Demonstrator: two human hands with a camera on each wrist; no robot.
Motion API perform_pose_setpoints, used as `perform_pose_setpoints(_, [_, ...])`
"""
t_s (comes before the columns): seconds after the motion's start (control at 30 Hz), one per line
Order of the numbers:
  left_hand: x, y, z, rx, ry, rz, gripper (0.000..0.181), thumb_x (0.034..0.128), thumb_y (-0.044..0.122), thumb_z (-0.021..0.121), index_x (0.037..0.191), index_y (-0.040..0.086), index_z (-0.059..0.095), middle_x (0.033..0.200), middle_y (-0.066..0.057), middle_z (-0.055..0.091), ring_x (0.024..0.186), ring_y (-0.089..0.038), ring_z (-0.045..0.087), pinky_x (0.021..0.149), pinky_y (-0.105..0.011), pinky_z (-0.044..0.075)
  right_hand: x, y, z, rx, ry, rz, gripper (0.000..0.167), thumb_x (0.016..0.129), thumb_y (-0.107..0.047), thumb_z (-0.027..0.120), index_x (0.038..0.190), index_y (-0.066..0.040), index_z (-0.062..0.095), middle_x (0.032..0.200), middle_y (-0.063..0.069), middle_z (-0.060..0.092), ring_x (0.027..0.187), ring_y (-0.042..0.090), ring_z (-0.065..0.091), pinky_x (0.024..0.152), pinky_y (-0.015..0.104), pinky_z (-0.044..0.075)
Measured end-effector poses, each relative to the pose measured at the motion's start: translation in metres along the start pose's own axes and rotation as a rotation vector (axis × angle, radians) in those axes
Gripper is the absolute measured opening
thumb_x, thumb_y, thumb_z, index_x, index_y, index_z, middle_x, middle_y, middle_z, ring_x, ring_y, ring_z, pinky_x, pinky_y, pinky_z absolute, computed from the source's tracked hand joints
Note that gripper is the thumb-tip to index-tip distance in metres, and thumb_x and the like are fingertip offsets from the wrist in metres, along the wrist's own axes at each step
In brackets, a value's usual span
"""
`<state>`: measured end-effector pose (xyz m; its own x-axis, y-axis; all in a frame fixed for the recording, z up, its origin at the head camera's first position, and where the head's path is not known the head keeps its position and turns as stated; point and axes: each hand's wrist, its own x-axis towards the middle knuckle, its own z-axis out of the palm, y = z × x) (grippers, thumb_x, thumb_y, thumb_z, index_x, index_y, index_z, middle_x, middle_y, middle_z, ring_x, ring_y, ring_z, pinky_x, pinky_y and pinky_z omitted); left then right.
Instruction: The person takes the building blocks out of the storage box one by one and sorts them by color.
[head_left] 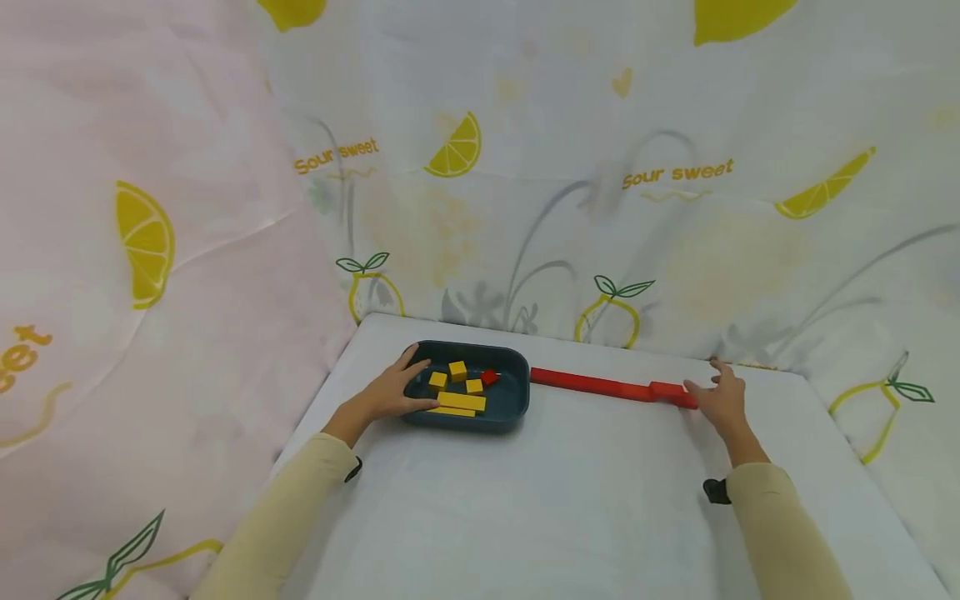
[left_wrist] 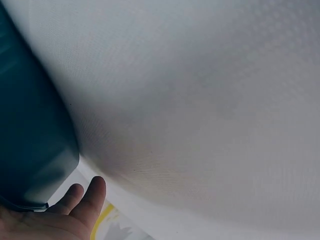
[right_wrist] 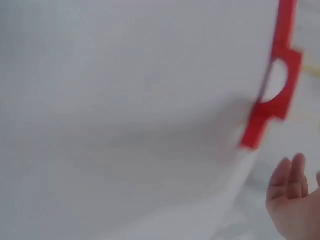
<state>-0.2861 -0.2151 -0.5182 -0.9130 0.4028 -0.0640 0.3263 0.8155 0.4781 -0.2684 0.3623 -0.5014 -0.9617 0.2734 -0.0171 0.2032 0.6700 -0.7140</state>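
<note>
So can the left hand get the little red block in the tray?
Probably yes. The left hand is over the left end of the tray, which has no lid. The little red block lies toward the other end, past some yellow blocks, but nothing covers it.

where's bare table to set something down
Widest: the near table between the sleeves, in front of the tray and red bars. Narrower: the strip between bars and backdrop. Crowded: the tray, holding blocks, with the left grip over its rim.

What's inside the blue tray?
I can see yellow blocks and one red block. The left hand covers part of the tray, so anything under that hand is hidden.
</note>
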Motion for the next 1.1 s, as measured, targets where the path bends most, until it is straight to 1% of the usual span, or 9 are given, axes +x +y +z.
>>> perform_pose_setpoints(0.07, [0.0,0.001,0.0,0.002,0.002,-0.003,0.099,0.0811,0.065,0.068,0.156,0.013,0.031,0.167,-0.015,0.001,0.147,-0.047,0.022,0.112,-0.066,0.029,0.0,-0.02,0.006,0.036,0.048,-0.1,0.071,0.096,-0.017,0.062,0.151,0.007,0.024,0.14,0.04,0.032,0.117,0.05,0.054,0.087,0.041,0.056])
perform_pose_setpoints(0.17, [0.001,0.002,0.001,0.004,0.009,-0.002,0.098,0.0812,0.065,0.068,0.156,0.013,0.031,0.167,-0.014,0.001,0.147,-0.047,0.023,0.112,-0.066,0.029,0.002,-0.053,0.021,0.079,0.032,-0.241,0.066,0.095,-0.012,0.063,0.15,0.003,0.03,0.137,0.035,0.038,0.111,0.045,0.059,0.074,0.017,0.051])
perform_pose_setpoints(0.27, [0.001,0.002,0.001,0.008,0.004,0.003,0.099,0.0814,0.066,0.067,0.156,0.013,0.031,0.167,-0.015,0.001,0.147,-0.047,0.023,0.112,-0.066,0.03,-0.003,-0.084,0.046,0.122,-0.009,-0.346,0.06,0.095,-0.01,0.065,0.148,-0.001,0.038,0.132,0.028,0.045,0.107,0.04,0.06,0.069,0.009,0.046])
perform_pose_setpoints(0.33, [0.001,0.003,0.001,0.006,0.001,0.002,0.099,0.0813,0.066,0.067,0.156,0.014,0.03,0.167,-0.014,0.001,0.147,-0.046,0.023,0.112,-0.066,0.03,-0.009,-0.104,0.067,0.174,-0.041,-0.39,0.058,0.093,-0.009,0.067,0.145,-0.003,0.042,0.13,0.026,0.049,0.105,0.038,0.062,0.07,0.012,0.049])
perform_pose_setpoints(0.5, [0.001,0.002,0.002,-0.006,0.014,-0.011,0.098,0.0812,0.064,0.069,0.156,0.014,0.03,0.167,-0.014,0.001,0.147,-0.046,0.024,0.112,-0.066,0.03,-0.031,-0.147,0.124,0.282,-0.108,-0.417,0.054,0.091,-0.012,0.071,0.14,-0.005,0.05,0.125,0.022,0.057,0.104,0.033,0.064,0.077,0.024,0.055])
perform_pose_setpoints(0.7, [0.0,0.002,0.002,-0.003,0.0,-0.012,0.099,0.0807,0.068,0.067,0.157,0.016,0.03,0.168,-0.012,0.0,0.148,-0.045,0.024,0.112,-0.064,0.031,-0.051,-0.179,0.181,0.397,-0.056,-0.435,0.042,0.089,-0.006,0.073,0.129,-0.003,0.06,0.111,0.016,0.063,0.1,0.027,0.066,0.086,0.032,0.058])
perform_pose_setpoints(0.93, [-0.002,0.001,-0.003,-0.012,0.014,-0.044,0.099,0.0812,0.067,0.067,0.157,0.017,0.028,0.168,-0.01,-0.001,0.149,-0.044,0.022,0.112,-0.066,0.03,-0.064,-0.212,0.227,0.442,-0.032,-0.526,0.04,0.088,-0.006,0.073,0.126,-0.001,0.061,0.113,0.02,0.063,0.099,0.028,0.066,0.086,0.036,0.058])
perform_pose_setpoints(1.0, [0.0,0.0,-0.002,-0.013,0.012,-0.037,0.099,0.0812,0.068,0.066,0.157,0.017,0.028,0.168,-0.01,0.0,0.149,-0.043,0.022,0.112,-0.066,0.03,-0.064,-0.216,0.236,0.42,-0.019,-0.505,0.038,0.088,-0.007,0.074,0.124,-0.001,0.062,0.112,0.019,0.063,0.098,0.029,0.066,0.087,0.038,0.058])
perform_pose_setpoints(1.1, [0.002,-0.001,0.002,-0.017,0.016,-0.03,0.099,0.0811,0.068,0.066,0.157,0.016,0.028,0.168,-0.01,0.0,0.149,-0.043,0.021,0.112,-0.065,0.03,-0.062,-0.218,0.246,0.369,-0.044,-0.395,0.035,0.088,-0.01,0.074,0.121,-0.003,0.065,0.11,0.014,0.065,0.099,0.027,0.065,0.089,0.038,0.057])
